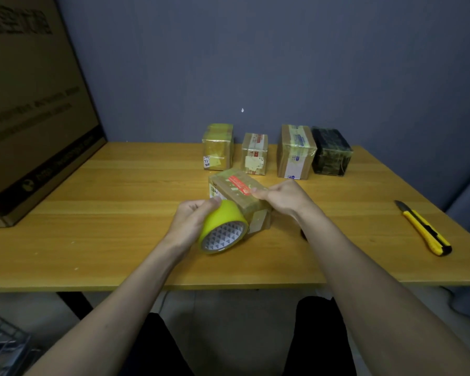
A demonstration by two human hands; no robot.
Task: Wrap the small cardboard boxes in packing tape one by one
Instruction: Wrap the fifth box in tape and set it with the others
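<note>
Down near the front edge of the wooden table [120,191], two bare arms are reaching in from below. The left hand [193,215] is curling its fingers around a roll of yellow packing tape [223,229]. The roll is lying tipped on its side, and its round open hole is facing toward the person and a bit to the right. The roll is touching the near end of a small cardboard box [242,198].

That box is sitting on the table in the middle, just behind the roll. Its long side is running from the far left to the near right, so one short end is pointing at the person's right arm. A red label is showing on its top. The right hand [280,198] is resting on the top right edge of the box, with its fingers pressing down on it and bent over the edge.

Off to the right, well apart, a yellow box cutter [425,229] is lying on the table.

Farther back, four wrapped boxes are standing in a row by the blue wall: a yellowish box [218,147], a smaller brown box [254,154], a taller brown box [296,151] and a dark box [331,151]. A big carton [33,104] is leaning at the far left.
</note>
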